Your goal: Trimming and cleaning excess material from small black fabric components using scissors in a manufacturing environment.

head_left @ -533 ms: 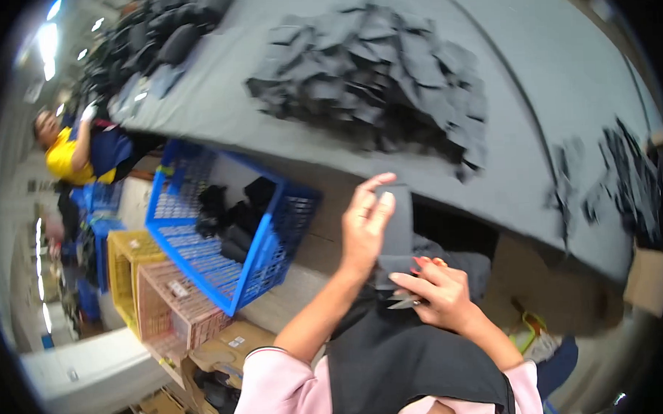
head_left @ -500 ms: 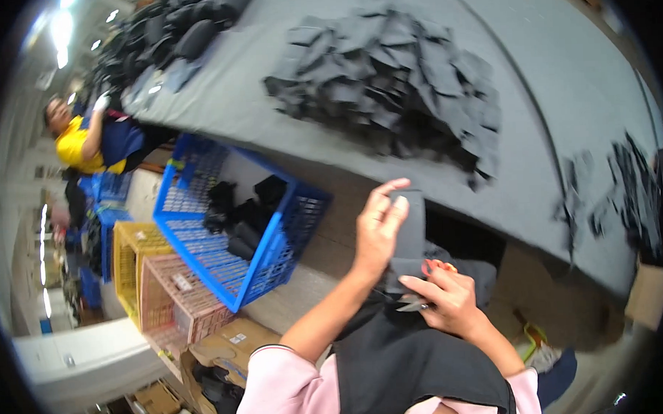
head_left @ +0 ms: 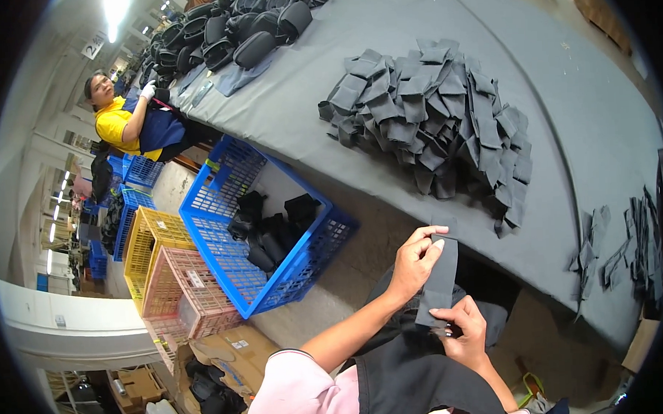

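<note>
A dark grey fabric strip [head_left: 440, 280] is stretched between my hands in front of my black apron. My left hand [head_left: 412, 268] pinches its upper end, thumb on the face of the strip. At the lower end my right hand [head_left: 466, 330] is closed, thumb and finger pressed on the fabric. A small shiny bit shows beneath those right fingers; whether it is the scissors I cannot make out. Just beyond, on the grey-covered table [head_left: 284, 114], lies a heap of similar grey fabric pieces [head_left: 423, 105].
Left of me stands a blue crate [head_left: 240, 301] with black items inside. Yellow [head_left: 160, 224] and pink [head_left: 203, 281] crates and a cardboard box [head_left: 234, 345] sit nearby. Black moulded cases [head_left: 256, 49] crowd the far left tabletop, near a person in yellow [head_left: 117, 127]. Strips [head_left: 643, 247] lie at right.
The scissors with red-orange handles, plain in my right hand before, no longer show clearly. My right thumb and finger now press the strip's lower end. The whole view has shifted.
</note>
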Motion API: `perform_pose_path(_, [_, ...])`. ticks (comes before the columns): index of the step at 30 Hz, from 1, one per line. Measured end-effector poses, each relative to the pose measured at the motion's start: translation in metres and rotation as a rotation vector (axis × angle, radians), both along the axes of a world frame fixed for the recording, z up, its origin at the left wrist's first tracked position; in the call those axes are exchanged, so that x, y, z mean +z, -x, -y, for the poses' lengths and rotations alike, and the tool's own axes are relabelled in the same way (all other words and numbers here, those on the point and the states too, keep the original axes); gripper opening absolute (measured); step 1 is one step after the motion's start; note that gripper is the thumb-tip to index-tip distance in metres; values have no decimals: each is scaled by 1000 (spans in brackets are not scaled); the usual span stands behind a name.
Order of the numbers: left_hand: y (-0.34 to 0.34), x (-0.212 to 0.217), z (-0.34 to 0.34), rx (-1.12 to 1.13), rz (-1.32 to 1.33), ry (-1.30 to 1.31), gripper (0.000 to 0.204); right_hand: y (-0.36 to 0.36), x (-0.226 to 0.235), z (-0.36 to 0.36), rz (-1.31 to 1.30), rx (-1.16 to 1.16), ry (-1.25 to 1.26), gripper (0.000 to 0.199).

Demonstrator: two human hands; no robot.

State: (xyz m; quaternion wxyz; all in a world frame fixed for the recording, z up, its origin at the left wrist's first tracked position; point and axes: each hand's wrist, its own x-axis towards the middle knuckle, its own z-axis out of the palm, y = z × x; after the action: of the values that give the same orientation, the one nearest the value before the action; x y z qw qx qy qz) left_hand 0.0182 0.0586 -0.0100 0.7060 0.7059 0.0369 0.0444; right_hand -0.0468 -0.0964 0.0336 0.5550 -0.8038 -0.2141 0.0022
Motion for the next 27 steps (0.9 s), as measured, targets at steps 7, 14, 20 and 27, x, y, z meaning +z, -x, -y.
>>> perform_pose_path(7, [8,4,6,106,-29,-28,21,4,4,2,14,-81,-43,31])
perform_pose_path(14, [22,-33,24,164,-170,418,14,9,3,2,93,-142,-111,26])
perform_pose_path(20, [19,-3,11,-202,-506,943,48,4,1,6,-4,-60,-173,20])
perform_pose_path(27, [17,12,21,-239,-493,743,37,-1,-8,9,-335,-143,-368,8])
